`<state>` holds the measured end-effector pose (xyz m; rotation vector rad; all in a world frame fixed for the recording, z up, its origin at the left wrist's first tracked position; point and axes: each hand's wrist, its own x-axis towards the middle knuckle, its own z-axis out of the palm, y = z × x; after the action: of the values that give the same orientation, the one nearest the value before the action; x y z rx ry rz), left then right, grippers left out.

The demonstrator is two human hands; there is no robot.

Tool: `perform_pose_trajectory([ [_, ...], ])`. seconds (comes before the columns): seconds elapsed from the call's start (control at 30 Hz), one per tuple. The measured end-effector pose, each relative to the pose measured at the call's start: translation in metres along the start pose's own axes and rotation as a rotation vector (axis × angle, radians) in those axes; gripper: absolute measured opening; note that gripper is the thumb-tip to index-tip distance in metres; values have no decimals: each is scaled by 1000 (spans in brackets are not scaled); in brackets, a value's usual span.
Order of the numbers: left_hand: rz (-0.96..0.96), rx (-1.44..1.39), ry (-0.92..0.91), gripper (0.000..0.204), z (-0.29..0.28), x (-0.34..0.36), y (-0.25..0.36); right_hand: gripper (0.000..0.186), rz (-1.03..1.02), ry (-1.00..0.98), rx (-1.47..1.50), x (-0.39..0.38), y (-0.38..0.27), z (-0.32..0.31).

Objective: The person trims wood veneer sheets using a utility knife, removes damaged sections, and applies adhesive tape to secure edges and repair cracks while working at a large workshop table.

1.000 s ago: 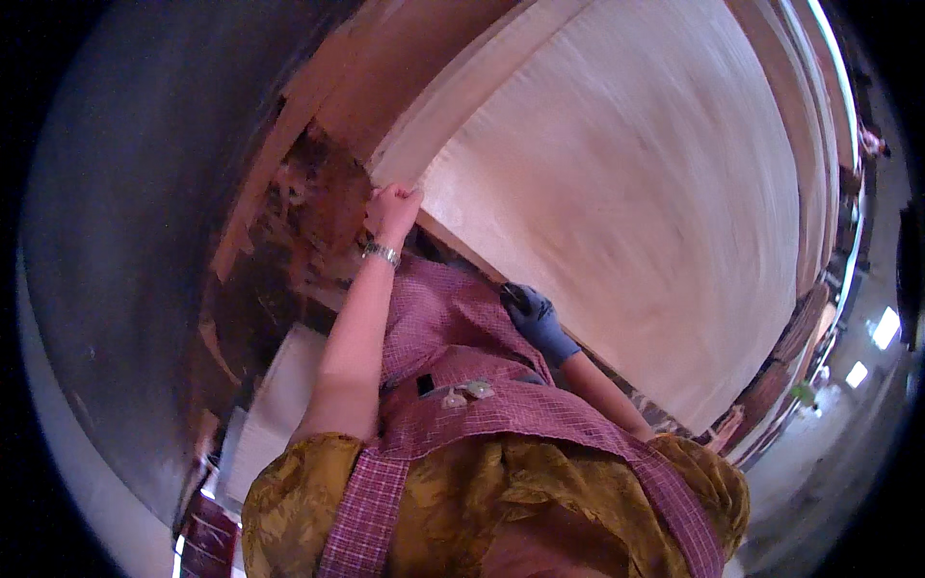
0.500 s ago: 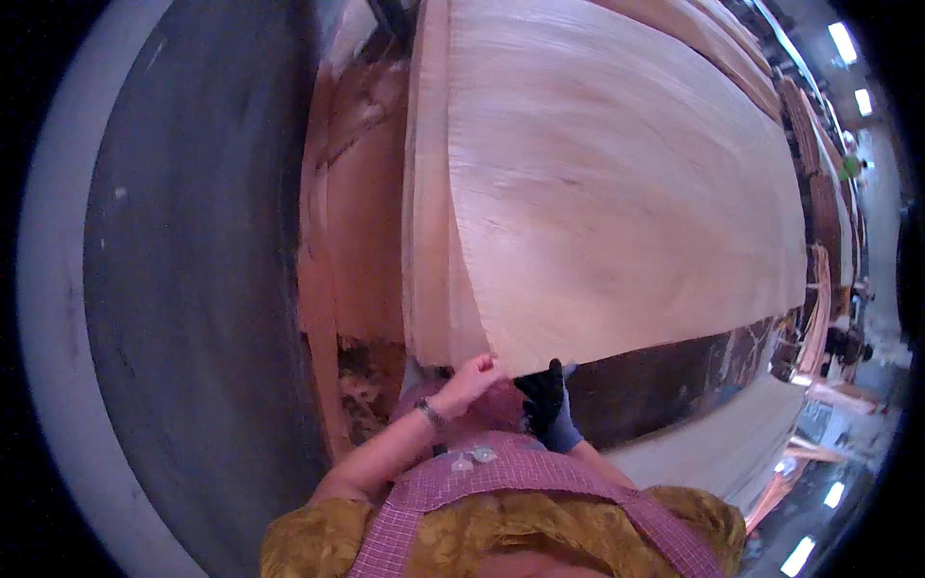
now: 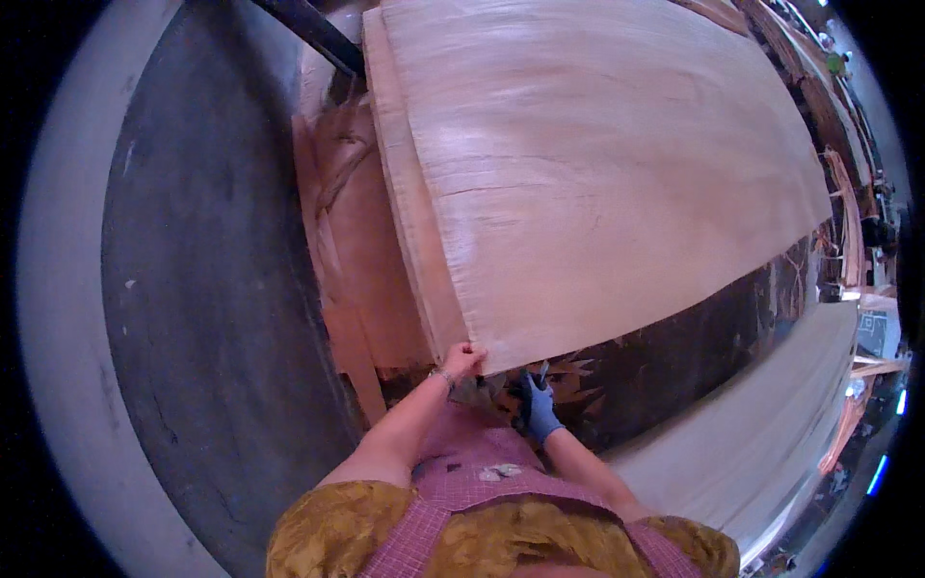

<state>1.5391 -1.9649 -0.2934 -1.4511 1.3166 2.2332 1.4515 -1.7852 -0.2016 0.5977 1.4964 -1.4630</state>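
Observation:
A large pale wood veneer sheet lies on top of a stack in front of me. My left hand, bare and with a band at the wrist, pinches its near left corner. Just right of that corner, below the sheet's near edge, is my right hand in a black and blue-grey glove. Its fingers look curled, and a small narrow bluish piece sticks up from it; whether that is a tool or a glove finger is unclear. The edges of more veneer layers show along the left side of the stack.
Reddish-brown sheets lie lower on the left, beside a long dark grey surface. A dark post stands at the far left. Torn veneer scraps lie right of my gloved hand, near another pale sheet. More veneer piles line the far right.
The view has shifted. My left hand is still at the sheet's corner, reaching further forward. My gloved right hand has turned and sits slightly lower, apart from the sheet's edge.

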Motion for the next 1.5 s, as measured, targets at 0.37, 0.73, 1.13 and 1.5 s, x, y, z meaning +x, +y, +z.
perform_pose_trajectory([
  [0.37,-40,106,215,24,-9,55,-97,18,-30,30,-68,-17,68,-73],
  [0.73,102,513,249,29,-1,72,-31,30,-58,116,-265,60,58,-40],
  [1.13,-37,537,107,39,-12,50,-31,62,-275,516,93,89,99,49],
  [1.5,-141,351,57,28,-14,-1,7,50,-52,287,211,34,57,65],
])
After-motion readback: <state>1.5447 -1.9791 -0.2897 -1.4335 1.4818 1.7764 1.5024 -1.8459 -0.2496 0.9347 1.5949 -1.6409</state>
